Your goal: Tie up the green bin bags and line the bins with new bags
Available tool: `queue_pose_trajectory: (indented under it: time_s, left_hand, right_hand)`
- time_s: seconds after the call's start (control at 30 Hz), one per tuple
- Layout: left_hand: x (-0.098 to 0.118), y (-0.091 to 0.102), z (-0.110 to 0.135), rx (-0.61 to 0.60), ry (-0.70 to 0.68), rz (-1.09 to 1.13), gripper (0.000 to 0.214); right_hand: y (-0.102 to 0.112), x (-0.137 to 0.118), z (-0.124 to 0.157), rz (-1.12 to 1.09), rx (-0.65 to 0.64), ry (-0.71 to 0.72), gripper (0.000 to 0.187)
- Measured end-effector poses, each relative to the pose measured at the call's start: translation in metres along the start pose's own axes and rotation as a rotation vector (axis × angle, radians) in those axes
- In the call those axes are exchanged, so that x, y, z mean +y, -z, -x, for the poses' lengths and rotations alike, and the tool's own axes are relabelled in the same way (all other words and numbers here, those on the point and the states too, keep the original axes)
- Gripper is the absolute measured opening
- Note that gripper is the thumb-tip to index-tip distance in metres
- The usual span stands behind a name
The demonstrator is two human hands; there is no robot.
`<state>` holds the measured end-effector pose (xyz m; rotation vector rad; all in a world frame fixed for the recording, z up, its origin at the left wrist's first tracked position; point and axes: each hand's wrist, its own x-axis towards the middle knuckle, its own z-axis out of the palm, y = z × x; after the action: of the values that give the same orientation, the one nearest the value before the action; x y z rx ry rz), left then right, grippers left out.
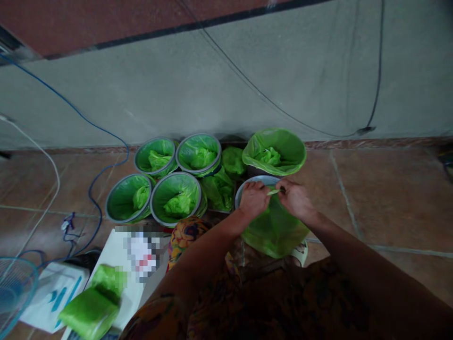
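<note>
Both my hands pinch the top edge of a green plastic bag [276,231] that hangs down toward me over the near side of a bin with a grey rim [264,179]. My left hand [254,197] is at the left of the bag's edge, fingers closed on it. A short way to the right, my right hand [296,198] also grips the bag, with a narrow folded strip of it between the two hands. The bag hides most of the bin. Just behind it stands a bin lined with a green bag [274,148], whose edge is folded outward.
To the left, several grey-rimmed bins [176,198] hold green liners, with more green bags [221,189] bunched beside them. A folded green bag [90,307] lies on a white surface [113,250]. A blue basket [17,293], cables [97,184] and a wall [159,94] surround the tiled floor.
</note>
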<state>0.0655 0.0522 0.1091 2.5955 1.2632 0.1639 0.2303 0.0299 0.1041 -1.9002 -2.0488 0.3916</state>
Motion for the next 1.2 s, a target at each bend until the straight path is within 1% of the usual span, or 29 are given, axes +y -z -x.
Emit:
queue_pose_trajectory:
  time_s: [0.17, 0.37, 0.5, 0.63, 0.8, 0.9, 0.97, 1.03, 1.07, 1.13, 1.2]
  left_hand:
    - [0.002, -0.003, -0.001, 0.046, -0.01, 0.026, 0.029]
    - [0.004, -0.002, -0.001, 0.099, 0.016, 0.068, 0.021]
    - [0.001, -0.004, -0.002, 0.07, 0.087, 0.137, 0.017]
    - [-0.004, -0.007, -0.004, 0.05, 0.125, 0.211, 0.02]
    - [-0.009, -0.004, -0.004, 0.028, 0.189, 0.129, 0.025]
    - [-0.009, -0.001, -0.003, 0.023, 0.205, 0.092, 0.027]
    - [-0.009, 0.001, -0.003, 0.024, 0.205, 0.083, 0.026]
    - [-0.007, 0.002, -0.003, 0.013, 0.198, 0.081, 0.026]
    - [-0.007, 0.003, -0.002, 0.007, 0.193, 0.083, 0.026]
    - [-0.006, 0.003, -0.002, 0.002, 0.18, 0.093, 0.027]
    - [-0.007, 0.002, -0.002, 0.009, 0.167, 0.106, 0.029]
  right_hand:
    - [-0.001, 0.002, -0.002, 0.026, 0.016, -0.039, 0.018]
    - [-0.002, 0.001, -0.001, 0.005, -0.038, 0.014, 0.027]
    - [-0.001, 0.001, -0.002, 0.004, -0.063, 0.019, 0.018]
    - [0.002, 0.004, -0.006, 0.022, -0.063, -0.06, 0.02]
    - [0.01, 0.002, -0.008, 0.071, -0.079, -0.155, 0.022]
    - [0.015, -0.003, -0.005, 0.108, -0.112, -0.176, 0.021]
    - [0.016, -0.008, -0.003, 0.129, -0.117, -0.134, 0.028]
    - [0.016, -0.011, -0.001, 0.125, -0.115, -0.045, 0.04]
    - [0.016, -0.012, -0.001, 0.113, -0.115, -0.004, 0.041]
    - [0.015, -0.012, -0.002, 0.088, -0.112, 0.046, 0.035]
    - [0.015, -0.01, -0.003, 0.082, -0.085, 0.067, 0.027]
